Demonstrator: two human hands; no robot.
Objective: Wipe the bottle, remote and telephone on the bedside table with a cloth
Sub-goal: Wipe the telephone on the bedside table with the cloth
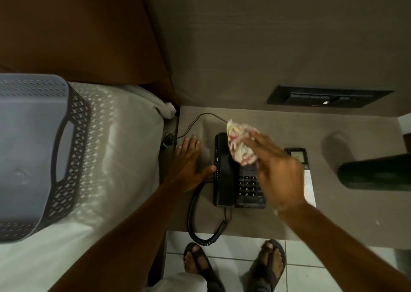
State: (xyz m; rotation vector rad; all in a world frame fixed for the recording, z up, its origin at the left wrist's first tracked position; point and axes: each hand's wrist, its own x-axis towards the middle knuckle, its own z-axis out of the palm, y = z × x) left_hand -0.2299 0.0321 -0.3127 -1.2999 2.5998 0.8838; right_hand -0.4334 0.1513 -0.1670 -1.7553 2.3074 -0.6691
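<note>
step: wiping telephone (233, 176) | right hand (275, 169) fingers grasping cloth (239, 144) on handset top — handset runs 12-to-6 | left hand (189, 165) released, flat on table (289, 220), at telephone's 9 | remote (308, 180) at 3 — bottle (375, 171) beyond

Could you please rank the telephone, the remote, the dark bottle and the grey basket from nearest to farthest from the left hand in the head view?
From the left hand:
1. Telephone, thumb against its left side.
2. Remote, beyond the telephone, rightward.
3. Grey basket, on the bed, leftward.
4. Dark bottle, far right.
</note>
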